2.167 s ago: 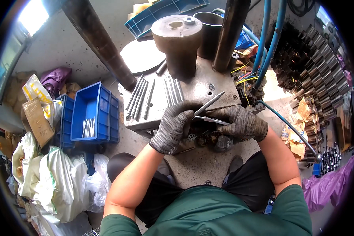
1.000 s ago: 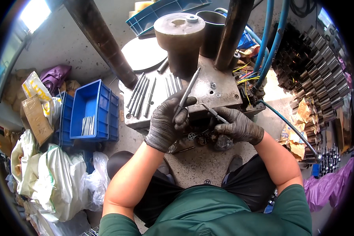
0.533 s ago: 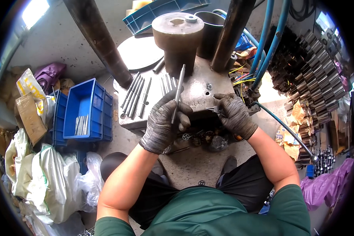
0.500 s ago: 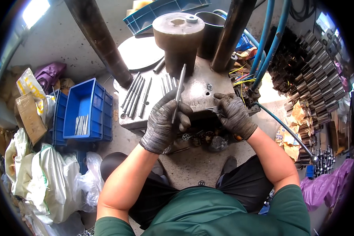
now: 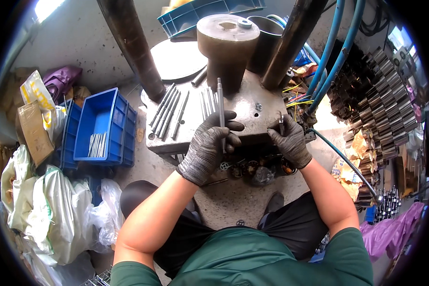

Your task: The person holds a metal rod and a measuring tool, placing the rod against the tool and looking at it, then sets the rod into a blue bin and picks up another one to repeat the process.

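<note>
The gloved left hand (image 5: 207, 152) gripped a long steel rod (image 5: 220, 107) upright at the bench's (image 5: 252, 112) near edge, fingers closed round its lower half. The right hand (image 5: 291, 143) pinched a short pin (image 5: 281, 125) at the near right corner. Judging by this, the step was positioning the rod; next would call for steadying it. Further back lay loose rods (image 5: 169, 114) and the cylinder (image 5: 227, 47). Earlier the rod leaned; here it stood straighter, and the hands were further apart.
</note>
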Motion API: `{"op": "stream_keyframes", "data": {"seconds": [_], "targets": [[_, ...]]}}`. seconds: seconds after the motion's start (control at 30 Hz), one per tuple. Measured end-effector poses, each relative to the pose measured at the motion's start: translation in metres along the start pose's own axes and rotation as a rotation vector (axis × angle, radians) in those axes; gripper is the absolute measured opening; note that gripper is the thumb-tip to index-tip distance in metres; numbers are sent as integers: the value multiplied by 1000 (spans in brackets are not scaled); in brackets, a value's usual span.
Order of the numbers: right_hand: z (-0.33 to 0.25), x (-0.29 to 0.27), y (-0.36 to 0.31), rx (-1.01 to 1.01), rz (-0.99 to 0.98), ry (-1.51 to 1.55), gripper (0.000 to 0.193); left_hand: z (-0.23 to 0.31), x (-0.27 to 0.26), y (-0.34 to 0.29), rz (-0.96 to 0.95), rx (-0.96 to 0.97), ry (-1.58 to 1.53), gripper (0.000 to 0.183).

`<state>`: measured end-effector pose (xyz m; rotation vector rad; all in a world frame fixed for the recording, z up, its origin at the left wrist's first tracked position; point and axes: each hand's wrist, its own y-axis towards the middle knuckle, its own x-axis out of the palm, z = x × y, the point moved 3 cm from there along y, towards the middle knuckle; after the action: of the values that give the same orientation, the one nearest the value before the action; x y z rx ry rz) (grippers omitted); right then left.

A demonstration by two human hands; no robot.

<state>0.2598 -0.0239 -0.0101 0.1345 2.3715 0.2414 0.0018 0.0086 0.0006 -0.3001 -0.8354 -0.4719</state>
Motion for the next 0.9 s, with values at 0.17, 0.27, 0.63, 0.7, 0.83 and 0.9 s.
{"op": "stream_keyframes", "data": {"seconds": [0.17,0.27,0.63,0.7,0.83,0.9], "targets": [[-33,2,-9,180,32,721,17,-17,11,1,126,-138,469,35],[-47,7,-14,262,-18,892,17,-31,12,4,112,-136,598,35],[-47,8,-17,152,-124,810,17,-43,12,10,90,-56,569,23],[-44,10,-17,148,-130,783,19,-45,9,10,77,-50,485,20],[-40,15,-19,174,-80,801,30,-42,10,9,35,-142,571,17],[-41,15,-19,177,-55,838,34,-38,17,6,-9,-59,680,19]]}}
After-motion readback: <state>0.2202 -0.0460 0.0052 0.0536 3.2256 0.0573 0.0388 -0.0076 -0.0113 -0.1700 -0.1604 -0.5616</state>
